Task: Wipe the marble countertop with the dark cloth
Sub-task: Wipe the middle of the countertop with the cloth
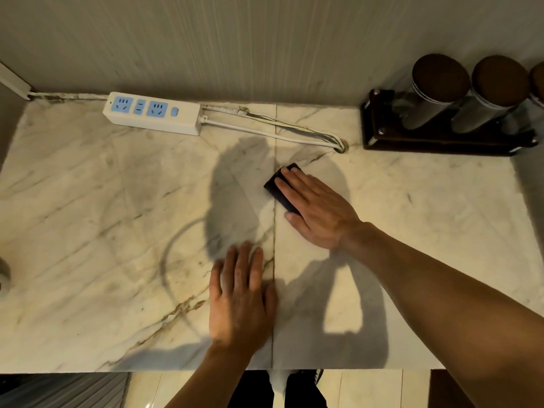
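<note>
The right hand [318, 210] is lying flat, fingers extended, pressing the cloth [282, 189], mostly hiding it. The left hand [241, 295] is resting open, empty, on the countertop [88, 201]. No readable writing.

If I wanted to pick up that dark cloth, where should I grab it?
Probably the far-left corner. The dark cloth lies flat on the marble countertop with the right hand pressed open over most of it, so only its left edge and far corner stick out. Come from the left and pinch that corner from above; it is too flat to scoop under.
</note>
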Tool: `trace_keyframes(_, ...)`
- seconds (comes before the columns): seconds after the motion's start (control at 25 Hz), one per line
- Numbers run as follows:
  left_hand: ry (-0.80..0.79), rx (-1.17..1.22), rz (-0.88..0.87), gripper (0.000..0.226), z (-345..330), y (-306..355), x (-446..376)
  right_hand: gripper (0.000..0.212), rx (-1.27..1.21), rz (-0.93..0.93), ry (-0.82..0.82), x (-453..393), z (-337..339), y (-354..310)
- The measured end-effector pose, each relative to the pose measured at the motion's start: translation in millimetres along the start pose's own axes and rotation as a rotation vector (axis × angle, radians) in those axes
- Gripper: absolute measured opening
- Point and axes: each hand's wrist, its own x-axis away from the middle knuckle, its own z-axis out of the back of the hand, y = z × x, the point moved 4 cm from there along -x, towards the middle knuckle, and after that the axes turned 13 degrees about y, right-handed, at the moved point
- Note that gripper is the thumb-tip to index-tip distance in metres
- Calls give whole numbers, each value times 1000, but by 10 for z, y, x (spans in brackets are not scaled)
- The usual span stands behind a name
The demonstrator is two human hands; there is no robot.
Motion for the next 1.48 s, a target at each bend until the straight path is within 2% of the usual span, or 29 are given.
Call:
trace_keyframes(0.44, 48, 22, -2, 57, 6, -9, 17, 65, -58, -300, 76, -314, -14, 179)
trace_keyframes(0.72, 29, 33, 10, 56, 20, -11, 10, 68, -60, -681, 158, -261, -45, 94)
trace_keyframes(0.88, 6, 15, 7, 57, 1, -13, 13, 69, -23, -825, 211, -118, -67, 14)
trace_keyframes(1.16, -2, -7, 3, 56, -8, -8, 19, 70, -20, -934, 237, 283, -77, -232)
trace_keyframes(1.48, 9, -4, -18, 56, 16, 9, 48, 70, -3, -962, 273, 865, -96, -593)
